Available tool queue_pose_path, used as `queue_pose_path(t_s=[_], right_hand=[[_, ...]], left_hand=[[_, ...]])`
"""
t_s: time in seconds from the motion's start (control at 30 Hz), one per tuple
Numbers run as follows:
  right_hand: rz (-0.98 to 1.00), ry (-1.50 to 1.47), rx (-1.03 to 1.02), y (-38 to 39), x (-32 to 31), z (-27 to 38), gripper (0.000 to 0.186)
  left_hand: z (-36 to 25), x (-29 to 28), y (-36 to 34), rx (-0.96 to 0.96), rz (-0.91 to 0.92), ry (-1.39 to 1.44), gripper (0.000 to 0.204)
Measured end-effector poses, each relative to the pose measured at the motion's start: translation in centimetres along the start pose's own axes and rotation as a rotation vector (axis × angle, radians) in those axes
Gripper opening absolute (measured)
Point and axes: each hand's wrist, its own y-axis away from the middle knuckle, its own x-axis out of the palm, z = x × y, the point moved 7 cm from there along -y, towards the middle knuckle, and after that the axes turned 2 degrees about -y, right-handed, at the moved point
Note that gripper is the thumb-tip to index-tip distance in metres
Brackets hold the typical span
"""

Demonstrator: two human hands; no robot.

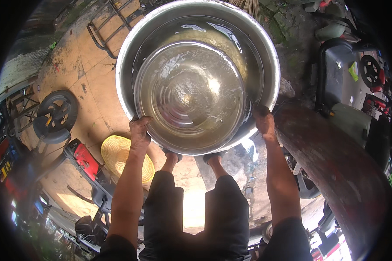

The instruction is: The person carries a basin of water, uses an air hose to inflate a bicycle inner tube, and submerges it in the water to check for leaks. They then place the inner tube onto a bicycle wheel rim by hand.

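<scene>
Wheel (55, 114), dark and spoked, stands at the left on the tan paving (98, 87), with a black metal frame (106, 32) lying farther up. Next to the right comes a yellow straw hat (116, 154), set down just beside the left forearm.

The left hand (140, 130) follows, its thumb bent over the near-left edge of a round metal basin (227, 129); it looks clamped on that rim, though the rim of the larger pot (272, 65) reaches the same spot and may be caught as well.

In the middle, the basin sits over the pot's mouth, its near edge overlapping the pot's near rim. Liquid (235, 47) shows in the pot beyond it, and rippled reflections suggest that the basin holds some too. Judging by this, the handling is partway along: both hands are in place, while the basin is not clear of the pot and the pot is not emptied.

The basin lies directly right of the left hand, touching it, and left of the right hand (265, 122), with a strip of pot wall between. That right hand appears closed over the pot's rim; its fingertips are too shaded to make out fully. Farther right, a curved brown mass (335, 169) fills the side.
</scene>
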Motion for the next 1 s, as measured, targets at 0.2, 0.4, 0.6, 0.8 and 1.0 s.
queue_pose_path(t_s=[0.2,0.4,0.6,0.8,1.0], right_hand=[[0.102,-0.167,0.510,-3.7,6.5,-2.1,0.056],[-0.228,-0.357,0.853,2.6,9.1,-7.5,0.029],[-0.445,-0.395,0.896,11.4,5.8,1.5,0.039],[-0.894,-0.615,1.036,23.1,-3.3,15.4,0.044],[-1.338,-0.962,0.825,37.7,-8.6,24.9,0.024]], left_hand=[[-0.2,-2.6,-0.8,-0.140,0.003,-0.022,0.040],[-3.3,-3.0,2.5,-0.154,-0.068,-0.109,0.033],[-5.7,-7.4,11.4,-0.158,-0.094,-0.194,0.028],[-13.5,-4.0,21.5,-0.135,-0.054,-0.250,0.029],[-18.3,0.7,29.1,0.015,-0.057,-0.391,0.024]])
